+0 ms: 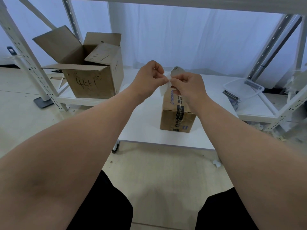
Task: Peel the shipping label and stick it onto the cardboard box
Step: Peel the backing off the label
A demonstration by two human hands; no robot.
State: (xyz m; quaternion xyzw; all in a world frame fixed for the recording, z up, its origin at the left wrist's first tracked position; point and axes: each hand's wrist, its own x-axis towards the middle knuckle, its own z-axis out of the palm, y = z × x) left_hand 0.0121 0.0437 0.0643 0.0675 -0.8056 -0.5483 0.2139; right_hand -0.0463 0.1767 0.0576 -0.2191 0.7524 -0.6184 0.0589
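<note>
A small taped cardboard box [177, 118] stands on the white table [144, 123], right of centre. Above its far end I hold a white shipping label [163, 88] in the air. My left hand [149, 75] pinches the label's upper edge between thumb and fingers. My right hand [187, 85] pinches the same edge right beside it, fingertips almost touching the left hand's. The label hangs down between the hands, partly hidden by them, so I cannot tell whether its backing has come apart.
A large open cardboard box [89, 67] sits on the low shelf at the left. A clear plastic tray [242, 90] lies on the right shelf. White rack uprights [28, 55] frame both sides. A grey-brown object [177, 70] peeks out behind my right hand.
</note>
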